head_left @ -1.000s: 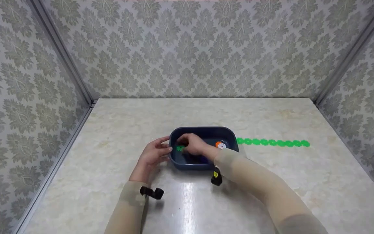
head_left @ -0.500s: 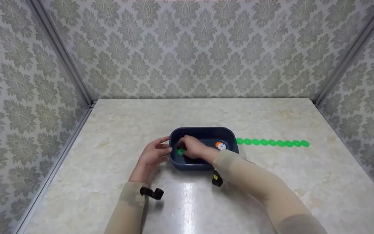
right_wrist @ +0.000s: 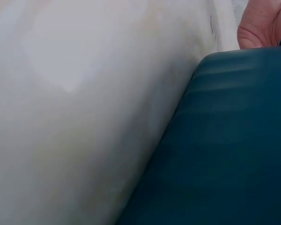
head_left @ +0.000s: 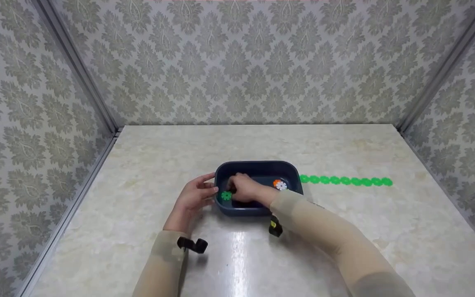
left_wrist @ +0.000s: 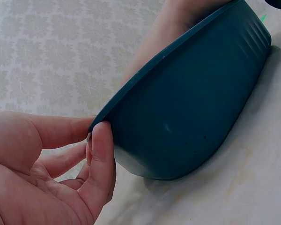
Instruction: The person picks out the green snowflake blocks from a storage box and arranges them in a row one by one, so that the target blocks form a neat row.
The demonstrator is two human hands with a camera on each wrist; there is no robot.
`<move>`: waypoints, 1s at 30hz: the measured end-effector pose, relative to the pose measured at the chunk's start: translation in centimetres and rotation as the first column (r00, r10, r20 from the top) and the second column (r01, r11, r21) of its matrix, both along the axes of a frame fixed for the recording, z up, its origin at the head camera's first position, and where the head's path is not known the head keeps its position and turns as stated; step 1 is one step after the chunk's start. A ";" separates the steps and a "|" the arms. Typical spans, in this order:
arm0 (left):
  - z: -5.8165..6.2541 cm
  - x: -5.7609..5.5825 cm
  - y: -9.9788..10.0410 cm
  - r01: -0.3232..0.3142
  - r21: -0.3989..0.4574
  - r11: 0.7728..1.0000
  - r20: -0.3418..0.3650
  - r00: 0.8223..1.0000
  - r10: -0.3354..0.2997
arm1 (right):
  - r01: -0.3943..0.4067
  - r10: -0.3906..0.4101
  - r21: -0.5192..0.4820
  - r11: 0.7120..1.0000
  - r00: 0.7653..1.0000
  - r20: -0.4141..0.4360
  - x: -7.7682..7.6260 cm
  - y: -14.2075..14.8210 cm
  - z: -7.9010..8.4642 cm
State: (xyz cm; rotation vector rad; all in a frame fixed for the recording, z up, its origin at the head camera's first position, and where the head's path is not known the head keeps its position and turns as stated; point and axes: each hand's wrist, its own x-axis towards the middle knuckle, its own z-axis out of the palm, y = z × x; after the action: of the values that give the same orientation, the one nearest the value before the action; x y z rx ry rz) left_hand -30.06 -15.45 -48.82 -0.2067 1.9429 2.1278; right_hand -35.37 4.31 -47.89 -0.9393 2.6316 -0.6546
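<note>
In the head view my left hand (head_left: pixel 194 196) grips the left rim of a dark blue plastic basin (head_left: pixel 258 212). The left wrist view shows that thumb and the fingers pinching the basin's rim (left_wrist: pixel 164 58). My right hand (head_left: pixel 246 188) reaches down inside the basin, fingers bent towards its floor. Its fingertips are hidden, so whether they hold anything cannot be told. Just left of them lies a green flower-shaped plastic disc (head_left: pixel 226 196). A white flower disc (head_left: pixel 281 185) and an orange flower disc (head_left: pixel 276 182) lie at the basin's right end.
A straight row of several linked green flower discs (head_left: pixel 346 180) extends to the right from beside the basin on the marbled table (head_left: pixel 171 152). Patterned walls (head_left: pixel 237 62) stand behind and at both sides. The right wrist view is mostly basin wall (right_wrist: pixel 225 140) and tabletop.
The green disc by my right fingers has shifted slightly down and left and now shows more fully. My right hand has moved a little inside the basin; the left has stayed put.
</note>
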 end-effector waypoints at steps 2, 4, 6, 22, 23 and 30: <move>0.0 0.0 0.0 0.001 0.008 1.000 0.001 1.000 -0.001 | -0.005 0.006 -0.009 1.000 1.000 0.018 0.0 0.1 0.0; 0.0 0.0 0.1 0.000 0.009 1.000 0.002 1.000 0.000 | -0.011 0.012 -0.019 1.000 1.000 0.027 0.0 0.1 -0.1; 0.0 0.0 0.1 -0.002 0.008 1.000 0.003 1.000 0.002 | -0.018 0.019 -0.030 0.999 1.000 0.021 0.0 0.1 -0.2; 0.2 0.0 0.1 -0.001 -0.019 1.000 0.000 1.000 0.001 | -0.034 0.038 -0.134 0.990 0.999 0.023 0.2 -0.1 -0.3; 0.2 0.0 0.1 -0.001 -0.022 1.000 0.001 1.000 0.001 | -0.034 0.037 -0.137 0.990 0.999 0.022 0.2 -0.1 -0.2; 0.0 0.0 0.0 0.002 -0.015 1.000 -0.016 1.000 -0.003 | 0.031 -0.020 -0.153 0.988 0.997 0.077 0.3 0.4 0.4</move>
State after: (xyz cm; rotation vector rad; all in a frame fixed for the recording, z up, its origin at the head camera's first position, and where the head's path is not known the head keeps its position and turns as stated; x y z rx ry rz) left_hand -30.09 -15.44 -48.87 -0.1903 1.9676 2.1205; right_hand -35.07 4.73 -47.50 -0.9047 2.5597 -0.8930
